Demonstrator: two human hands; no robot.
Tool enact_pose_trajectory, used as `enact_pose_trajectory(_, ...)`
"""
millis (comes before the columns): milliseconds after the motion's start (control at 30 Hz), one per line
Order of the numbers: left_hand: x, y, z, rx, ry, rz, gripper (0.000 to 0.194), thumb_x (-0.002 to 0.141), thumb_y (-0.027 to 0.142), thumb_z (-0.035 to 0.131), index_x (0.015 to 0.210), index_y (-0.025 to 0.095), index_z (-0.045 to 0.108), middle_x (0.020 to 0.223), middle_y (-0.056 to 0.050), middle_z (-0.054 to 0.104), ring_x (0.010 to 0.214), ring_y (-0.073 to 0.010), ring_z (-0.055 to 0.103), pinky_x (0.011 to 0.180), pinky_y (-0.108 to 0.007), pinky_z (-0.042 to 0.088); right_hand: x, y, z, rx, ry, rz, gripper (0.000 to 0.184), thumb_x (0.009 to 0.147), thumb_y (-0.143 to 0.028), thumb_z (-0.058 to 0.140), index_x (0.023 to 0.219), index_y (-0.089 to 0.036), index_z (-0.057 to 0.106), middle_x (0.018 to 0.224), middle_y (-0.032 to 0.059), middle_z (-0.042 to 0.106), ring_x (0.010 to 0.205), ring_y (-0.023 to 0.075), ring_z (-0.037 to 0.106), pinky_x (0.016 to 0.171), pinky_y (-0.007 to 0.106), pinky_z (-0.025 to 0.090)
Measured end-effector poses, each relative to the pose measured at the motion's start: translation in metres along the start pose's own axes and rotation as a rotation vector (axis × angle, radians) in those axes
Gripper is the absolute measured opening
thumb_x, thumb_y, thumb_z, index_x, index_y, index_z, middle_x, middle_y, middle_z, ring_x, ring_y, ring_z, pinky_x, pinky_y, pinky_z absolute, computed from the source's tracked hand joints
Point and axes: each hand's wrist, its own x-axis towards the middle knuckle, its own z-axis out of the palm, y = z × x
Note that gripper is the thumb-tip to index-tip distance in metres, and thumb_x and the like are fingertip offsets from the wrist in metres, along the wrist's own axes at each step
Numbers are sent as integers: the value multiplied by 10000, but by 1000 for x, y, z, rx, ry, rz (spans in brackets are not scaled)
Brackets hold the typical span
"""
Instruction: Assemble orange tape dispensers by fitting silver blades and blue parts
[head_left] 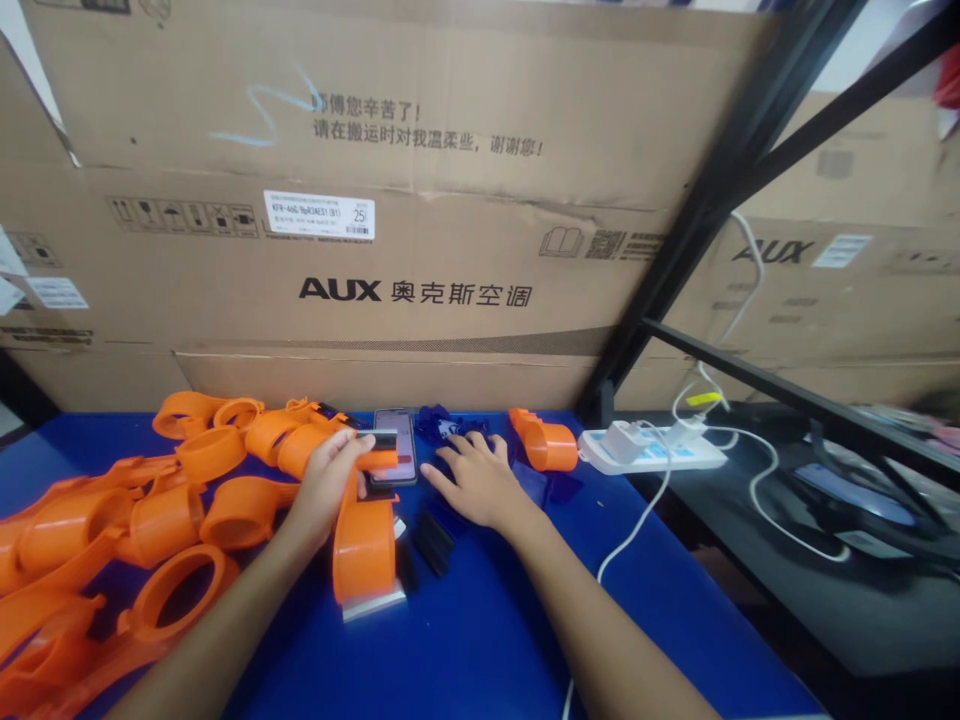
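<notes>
In the head view my left hand (330,475) is closed around the handle end of an orange plastic tape dispenser (365,550). Its ring hangs toward me, and black parts show at the held end. My right hand (480,480) lies palm down with fingers spread, over dark blue pieces (439,422) on the blue tabletop (480,640). Whether it touches any of them I cannot tell. Between the hands lies a phone (395,440) with its screen lit. Black strips (433,542) rest nearer to me, right of the held dispenser.
Many orange dispensers (169,520) are heaped at the left. Another orange dispenser (551,445) lies right of my right hand, beside a white power strip (652,448) with plugs and cables. A large cardboard box (405,340) stands behind, and a black metal frame (675,220) rises at the right.
</notes>
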Motion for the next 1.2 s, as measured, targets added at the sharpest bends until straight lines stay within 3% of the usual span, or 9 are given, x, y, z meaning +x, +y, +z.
enact_pose_trajectory(100,1,1,0,-6,5,3,362,781,519,732,862,202,577,606,6,678,399,-114,514,421,-216,384,0,0,-2,1,24,-13,638,1050,-650,286,1188,-231,747,1260,179,677,1223,374,521,1064,599,295)
enact_pose_trajectory(267,1,-2,1,-4,-6,5,358,774,519,741,813,207,567,615,1,684,398,-111,518,421,-217,378,1,0,1,-5,81,6,620,1036,-662,329,1328,-241,678,1417,198,583,1314,397,462,1082,597,281)
enact_pose_trajectory(400,4,-5,-1,3,-13,0,361,772,527,748,819,208,584,551,18,642,401,-125,529,429,-222,384,2,3,4,-23,69,4,663,1028,-682,327,1394,-225,639,1507,203,537,1394,405,408,1134,604,199)
enact_pose_trajectory(600,7,-8,-2,16,-23,5,359,774,525,750,815,209,584,526,40,603,403,-129,536,437,-223,391,4,3,0,-8,20,2,637,1039,-667,319,1174,-207,739,1253,188,702,1209,369,530,1050,575,269)
enact_pose_trajectory(867,5,-4,-2,13,-25,13,354,783,524,738,808,207,581,614,2,681,428,-122,554,447,-220,399,7,3,-3,22,73,-2,525,1061,-534,410,835,-190,736,1011,143,753,1019,298,600,923,475,319)
enact_pose_trajectory(1067,2,-3,0,6,-23,1,363,777,532,745,836,201,611,609,0,677,425,-124,552,446,-222,387,10,2,-11,281,292,81,269,1022,-328,521,964,-207,754,1053,97,771,992,243,679,924,421,406)
enact_pose_trajectory(1200,-3,-1,5,-14,-34,1,358,790,520,749,868,196,620,646,-3,689,442,-120,563,464,-218,403,9,-6,-15,686,484,36,193,975,-319,594,940,-215,753,1027,81,775,930,221,723,875,367,547)
